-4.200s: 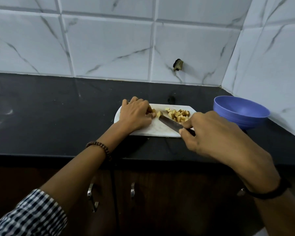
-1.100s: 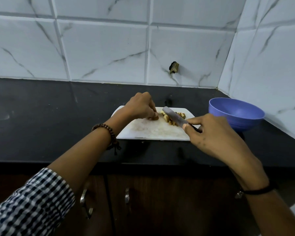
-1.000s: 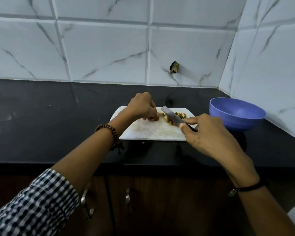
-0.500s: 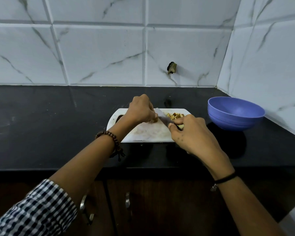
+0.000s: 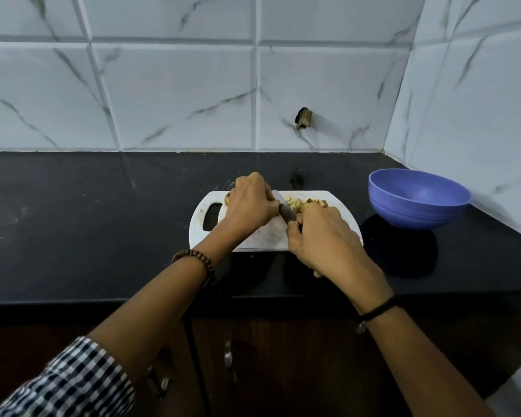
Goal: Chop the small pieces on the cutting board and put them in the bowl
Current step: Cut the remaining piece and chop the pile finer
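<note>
1. Underfoot of it all lies a glossy black stone tabletop, backed by white marble-veined wall tiles that turn a corner at the right. A small dark fitting sticks out of the back wall.
2. Dark wooden cabinet doors with metal handles sit under the tabletop's front edge.
3. A white plastic cutting board with a handle slot lies near that edge. A round blue-violet plastic bowl stands apart to its right.
4. Small yellowish-brown chopped pieces are heaped on the board's far right part.
5. The left hand is curled, knuckles up, on the board. Whether it pins a piece I cannot tell.
6. The right hand grips a grey-bladed kitchen knife, whose blade slants between the hands.
7. Four seconds ago the hands were apart and the heap lay in plain view. Now they nearly touch, and the right hand covers part of the heap. The board's slot, hidden then, shows. The bowl has not moved.
</note>
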